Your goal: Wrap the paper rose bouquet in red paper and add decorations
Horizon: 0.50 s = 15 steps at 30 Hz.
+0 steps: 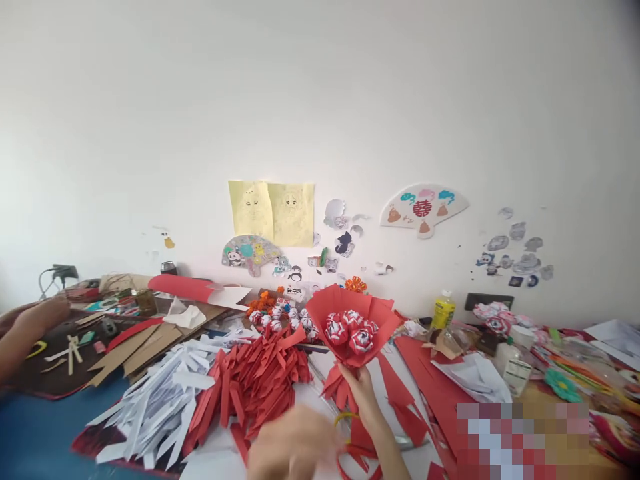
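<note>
My right hand (pixel 357 387) is closed round the gathered base of a paper-flower bouquet (pixel 316 307), holding it upright. Its red paper wrap flares open around three red-and-white paper roses (pixel 351 330). Lower and to the left, my left hand (pixel 295 440) is smeared by motion, so its fingers cannot be made out. Just right of it lies a thin yellow ring-shaped thing (pixel 346 417), partly hidden. Behind my hands is a heap of folded red paper strips (pixel 260 373), with white paper strips (pixel 160 387) to its left.
At far left another person's hand (pixel 43 317) reaches over the dark mat (pixel 30 373). Cardboard pieces (pixel 145 347) and a red paper roll (pixel 183 287) lie nearby. Small paper flowers (pixel 275 317) sit behind the heap. A yellow bottle (pixel 443 311) and a white bottle (pixel 516 375) stand right.
</note>
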Each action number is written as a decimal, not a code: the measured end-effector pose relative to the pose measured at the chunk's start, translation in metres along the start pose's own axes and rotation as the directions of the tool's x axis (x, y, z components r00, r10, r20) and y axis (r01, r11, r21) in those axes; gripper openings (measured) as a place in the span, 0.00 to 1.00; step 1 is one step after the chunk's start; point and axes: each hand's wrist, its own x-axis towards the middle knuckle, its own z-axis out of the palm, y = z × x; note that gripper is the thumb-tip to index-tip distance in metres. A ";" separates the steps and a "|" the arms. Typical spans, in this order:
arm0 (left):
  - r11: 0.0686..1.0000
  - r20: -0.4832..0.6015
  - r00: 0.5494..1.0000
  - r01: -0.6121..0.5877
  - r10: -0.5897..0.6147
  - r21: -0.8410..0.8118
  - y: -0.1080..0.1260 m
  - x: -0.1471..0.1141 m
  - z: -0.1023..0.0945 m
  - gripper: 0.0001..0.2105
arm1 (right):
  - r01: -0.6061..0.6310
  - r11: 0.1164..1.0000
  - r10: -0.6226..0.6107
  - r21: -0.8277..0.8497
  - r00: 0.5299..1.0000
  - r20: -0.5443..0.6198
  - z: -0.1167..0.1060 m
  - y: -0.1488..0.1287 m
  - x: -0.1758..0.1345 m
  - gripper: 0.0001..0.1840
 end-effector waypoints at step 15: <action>0.977 0.377 0.901 0.200 -0.213 0.075 -0.122 0.090 0.106 0.15 | -0.166 0.984 0.154 0.058 0.972 0.178 -0.013 -0.010 0.039 0.18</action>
